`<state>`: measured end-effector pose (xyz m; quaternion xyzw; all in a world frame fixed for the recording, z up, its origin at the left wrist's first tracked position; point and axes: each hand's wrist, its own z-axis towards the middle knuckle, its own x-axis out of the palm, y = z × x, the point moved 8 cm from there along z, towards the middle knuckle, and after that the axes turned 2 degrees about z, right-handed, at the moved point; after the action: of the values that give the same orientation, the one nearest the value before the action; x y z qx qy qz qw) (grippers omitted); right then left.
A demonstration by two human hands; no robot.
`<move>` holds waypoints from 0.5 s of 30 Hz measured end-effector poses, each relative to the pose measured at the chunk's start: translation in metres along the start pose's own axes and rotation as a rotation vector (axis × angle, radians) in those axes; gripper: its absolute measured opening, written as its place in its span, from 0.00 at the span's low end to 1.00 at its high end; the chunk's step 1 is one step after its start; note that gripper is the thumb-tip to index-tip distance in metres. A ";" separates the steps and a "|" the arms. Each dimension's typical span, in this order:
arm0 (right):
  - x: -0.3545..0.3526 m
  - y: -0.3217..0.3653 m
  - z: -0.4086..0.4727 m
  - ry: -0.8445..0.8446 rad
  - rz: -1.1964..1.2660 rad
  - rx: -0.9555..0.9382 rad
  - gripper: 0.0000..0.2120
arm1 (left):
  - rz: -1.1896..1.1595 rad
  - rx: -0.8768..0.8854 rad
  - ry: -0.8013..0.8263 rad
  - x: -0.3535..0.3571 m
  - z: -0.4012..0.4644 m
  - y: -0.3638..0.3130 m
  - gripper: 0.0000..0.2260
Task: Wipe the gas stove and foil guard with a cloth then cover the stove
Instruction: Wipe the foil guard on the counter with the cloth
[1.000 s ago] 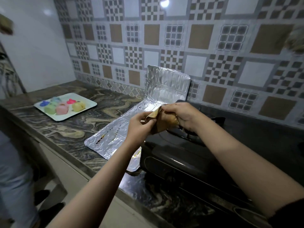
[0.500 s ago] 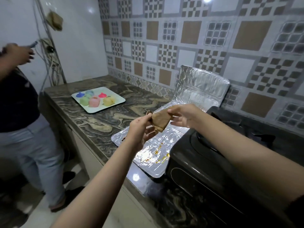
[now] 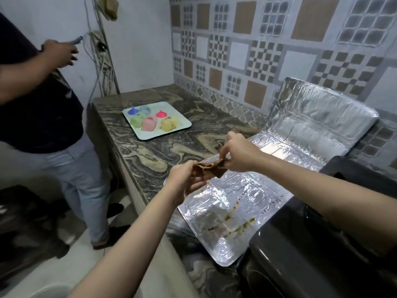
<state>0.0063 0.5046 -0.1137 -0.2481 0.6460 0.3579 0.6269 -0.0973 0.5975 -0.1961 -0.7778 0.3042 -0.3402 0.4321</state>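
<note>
White tray (image 3: 184, 125): perhaps moulds | left hand (image 3: 183, 178), right hand (image 3: 240, 154) pinch cloth (image 3: 211, 168)

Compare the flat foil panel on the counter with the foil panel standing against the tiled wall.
The flat foil panel lies on the marbled counter beside the stove; the upright foil panel leans against the tiles. The flat panel carries yellow-green and brown spatter near the stove edge; the upright panel looks unstained. Both are shiny, embossed silver foil, joined along a fold.
</note>
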 end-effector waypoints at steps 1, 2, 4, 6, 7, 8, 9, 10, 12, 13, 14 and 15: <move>0.003 0.002 0.010 -0.007 -0.073 -0.024 0.06 | 0.037 -0.008 -0.022 -0.007 0.008 0.004 0.11; 0.008 0.001 0.021 0.009 -0.067 -0.016 0.06 | 0.116 0.003 -0.060 -0.017 0.019 0.010 0.11; 0.018 -0.011 0.038 0.071 0.096 0.084 0.08 | 0.435 0.131 -0.182 -0.040 0.032 0.012 0.10; 0.026 -0.026 0.058 0.066 0.235 0.186 0.07 | 0.825 0.290 -0.271 -0.057 0.037 0.015 0.15; 0.029 -0.033 0.064 0.049 0.268 0.223 0.07 | 1.006 0.336 -0.247 -0.059 0.037 0.022 0.25; 0.035 -0.040 0.072 0.048 0.288 0.273 0.12 | 1.163 0.337 -0.189 -0.062 0.041 0.032 0.37; 0.043 -0.047 0.080 0.066 0.288 0.321 0.16 | 1.299 0.310 -0.136 -0.065 0.046 0.045 0.48; 0.049 -0.052 0.087 0.085 0.261 0.348 0.16 | 1.411 0.265 -0.084 -0.069 0.050 0.056 0.56; 0.060 -0.062 0.101 0.060 0.181 0.363 0.11 | 1.583 0.209 -0.002 -0.077 0.055 0.074 0.63; 0.063 -0.068 0.106 0.014 0.149 0.367 0.10 | 1.642 0.218 0.018 -0.080 0.057 0.079 0.65; 0.069 -0.075 0.112 -0.020 0.112 0.372 0.09 | 1.685 0.235 0.027 -0.082 0.058 0.082 0.67; 0.078 -0.080 0.117 -0.035 0.073 0.371 0.09 | 1.706 0.243 0.034 -0.084 0.060 0.085 0.69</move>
<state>0.1348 0.5553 -0.1976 -0.0984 0.6984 0.2595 0.6597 -0.1143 0.6523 -0.3172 -0.2265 0.7527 0.0589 0.6154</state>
